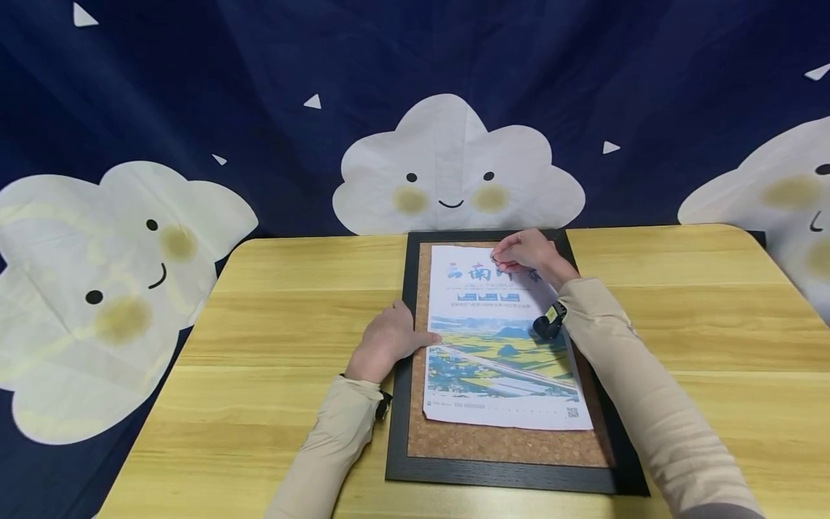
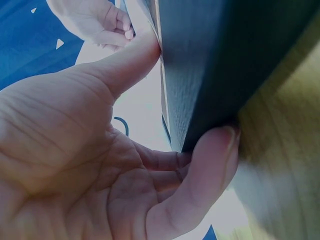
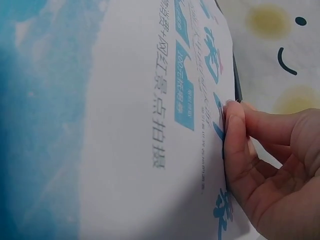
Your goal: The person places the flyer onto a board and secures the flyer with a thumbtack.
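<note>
A printed poster (image 1: 493, 310) with blue lettering and a yellow-green landscape lies on a framed cork board (image 1: 506, 445). At the board's left side, my left hand (image 1: 387, 339) grips the black frame (image 2: 195, 60). The thumb (image 2: 135, 57) reaches over onto the poster's left edge, and the other fingers curl at the frame's outer side. My right hand (image 1: 528, 254) is at the poster's top, over the large lettering. Its thumb and index finger pinch something tiny and dark at the paper; I cannot tell its kind, as the fingertips (image 3: 235, 111) mostly cover it.
The board rests on a light wooden table (image 1: 259, 346), its top end at the far edge. Behind hangs a dark blue cloth (image 1: 272, 65) with smiling white clouds (image 1: 454, 158). A black wrist device (image 1: 550, 322) hangs from the right sleeve above the poster.
</note>
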### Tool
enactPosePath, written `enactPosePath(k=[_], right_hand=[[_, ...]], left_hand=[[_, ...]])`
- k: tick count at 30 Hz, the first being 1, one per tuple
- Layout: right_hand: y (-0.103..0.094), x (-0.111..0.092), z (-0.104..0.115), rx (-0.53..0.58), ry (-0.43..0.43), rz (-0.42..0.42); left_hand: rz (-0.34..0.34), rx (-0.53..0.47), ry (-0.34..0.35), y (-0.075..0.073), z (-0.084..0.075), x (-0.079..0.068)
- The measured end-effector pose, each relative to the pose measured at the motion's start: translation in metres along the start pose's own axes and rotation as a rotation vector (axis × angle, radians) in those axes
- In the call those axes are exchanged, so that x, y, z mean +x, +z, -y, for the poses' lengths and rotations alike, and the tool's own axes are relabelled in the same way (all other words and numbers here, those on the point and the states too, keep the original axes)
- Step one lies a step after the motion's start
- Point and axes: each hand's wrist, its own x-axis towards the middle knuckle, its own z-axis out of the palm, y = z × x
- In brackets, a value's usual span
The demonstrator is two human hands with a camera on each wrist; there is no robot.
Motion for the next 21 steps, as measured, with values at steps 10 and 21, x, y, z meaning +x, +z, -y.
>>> enactPosePath(k=[10,21], right_hand=[[0.0027,0.0006,0.0035,-0.020,-0.007,0.005],[0.0028,0.0024,0.0045,-0.040,0.004,-0.016]], left_hand=[[-0.001,-0.001,0.005,-0.0004,0.0004,-0.0004],[0.001,0.002,0.001,-0.0002,-0.0006,0.0004]])
